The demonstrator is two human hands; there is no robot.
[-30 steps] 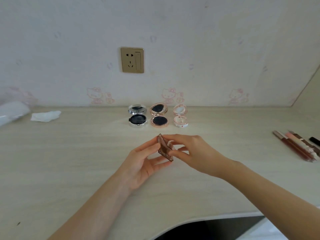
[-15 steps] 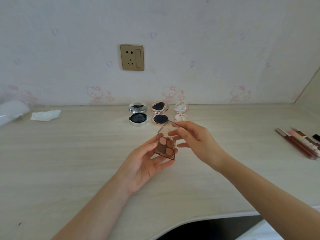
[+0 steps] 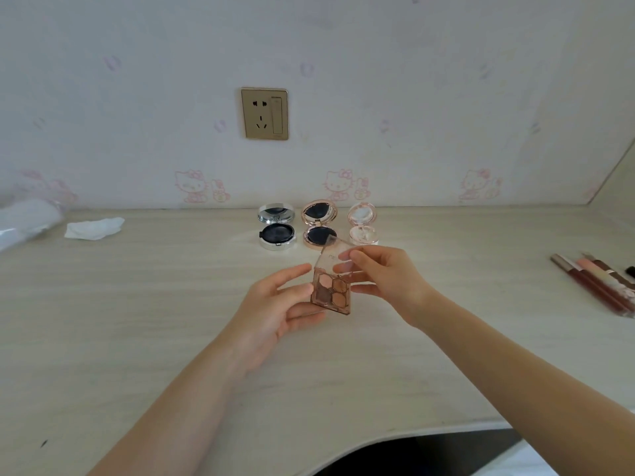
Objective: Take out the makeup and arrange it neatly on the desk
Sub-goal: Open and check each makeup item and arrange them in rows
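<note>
A small brown eyeshadow palette (image 3: 331,293) with several hexagonal pans is held open above the middle of the desk (image 3: 137,321). My left hand (image 3: 275,310) grips its base from the left and below. My right hand (image 3: 381,280) pinches the clear lid (image 3: 335,257), which stands tilted up and back. Behind them, three round compacts stand open in a row near the wall: a silver one (image 3: 277,228), a rose-gold one (image 3: 319,225) and a pale pink one (image 3: 362,226).
Several lip pencils and tubes (image 3: 598,285) lie at the desk's right edge. A crumpled white tissue (image 3: 93,228) and a clear plastic bag (image 3: 25,221) lie at the far left. A wall socket (image 3: 264,113) sits above the compacts. The desk's front edge curves at bottom right.
The palette was shut and edge-on between both hands; my right hand has since swung its lid up and back, so the pans now show.
</note>
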